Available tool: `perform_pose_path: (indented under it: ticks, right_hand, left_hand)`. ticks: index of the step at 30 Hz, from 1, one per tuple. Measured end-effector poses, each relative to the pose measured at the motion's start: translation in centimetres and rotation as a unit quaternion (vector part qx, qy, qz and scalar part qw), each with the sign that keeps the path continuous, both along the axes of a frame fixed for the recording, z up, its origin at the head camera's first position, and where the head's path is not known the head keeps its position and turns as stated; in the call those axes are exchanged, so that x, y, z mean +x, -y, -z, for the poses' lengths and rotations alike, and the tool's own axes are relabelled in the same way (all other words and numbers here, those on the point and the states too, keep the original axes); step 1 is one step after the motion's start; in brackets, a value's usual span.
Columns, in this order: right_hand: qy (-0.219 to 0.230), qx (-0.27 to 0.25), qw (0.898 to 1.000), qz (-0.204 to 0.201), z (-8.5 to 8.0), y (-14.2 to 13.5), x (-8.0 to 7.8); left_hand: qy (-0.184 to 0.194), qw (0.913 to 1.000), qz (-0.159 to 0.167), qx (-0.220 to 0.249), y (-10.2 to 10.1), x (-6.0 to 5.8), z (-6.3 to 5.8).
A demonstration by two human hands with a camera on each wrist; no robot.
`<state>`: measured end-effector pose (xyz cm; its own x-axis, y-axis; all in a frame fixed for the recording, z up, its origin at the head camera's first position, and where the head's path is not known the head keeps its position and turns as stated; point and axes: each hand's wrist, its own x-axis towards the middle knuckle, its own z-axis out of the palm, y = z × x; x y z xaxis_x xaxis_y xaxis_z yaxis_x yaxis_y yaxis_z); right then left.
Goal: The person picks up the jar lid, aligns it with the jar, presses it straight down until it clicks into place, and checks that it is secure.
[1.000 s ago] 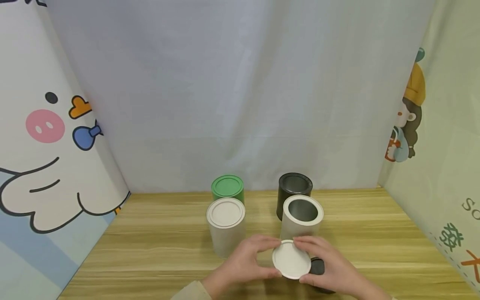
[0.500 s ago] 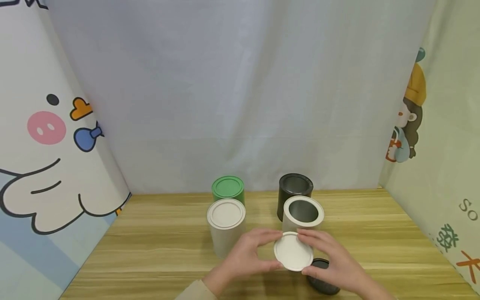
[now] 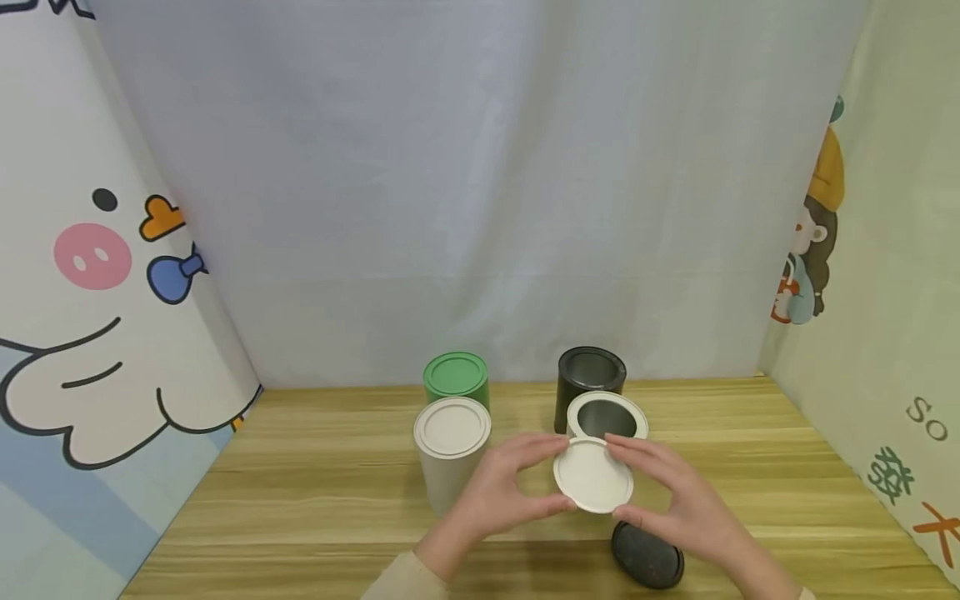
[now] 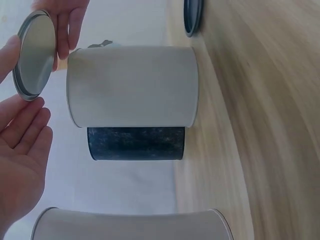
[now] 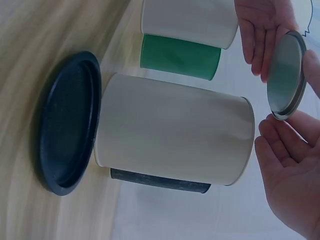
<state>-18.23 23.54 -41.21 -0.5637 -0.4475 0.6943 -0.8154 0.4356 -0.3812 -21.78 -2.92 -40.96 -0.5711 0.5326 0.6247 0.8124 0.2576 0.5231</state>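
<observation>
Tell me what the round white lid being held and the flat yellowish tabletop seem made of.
Round white lid: probably metal, painted matte on top; it looks silvery underneath. Flat yellowish tabletop: wood or laminate, satin; streaky grain fits either.

Head view looks down from above; wrist views, low, nearer and sideways, share the held lid (image 3: pixel 593 477).

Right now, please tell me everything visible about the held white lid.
The white lid is a thin round disc. Its upper face is plain white with a slightly raised rim; its underside is silvery and looks like metal. The left hand and right hand pinch its edge from opposite sides. It is in the air, slightly tilted, near the top of the open white can, touching only the hands.
</observation>
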Motion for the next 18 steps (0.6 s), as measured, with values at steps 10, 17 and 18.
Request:
perform_pose_path:
  ticks: [10,17,18]
  right_hand:
    - [0.01,-0.021,0.999,0.03,-1.0,-0.6,-0.4]
    - [0.019,-0.021,0.998,0.054,-1.4,-1.1,-1.0]
    - [0.021,-0.021,0.998,0.054,-1.4,-1.2,-1.2]
  left_hand:
    - [0.03,0.9989,-0.035,0.002,-1.2,-0.3,-0.6]
    - [0.036,0.998,-0.049,0.014,-2.3,-0.8,-1.0]
    - [0.039,0.9978,-0.051,0.015,-2.4,-0.8,-1.0]
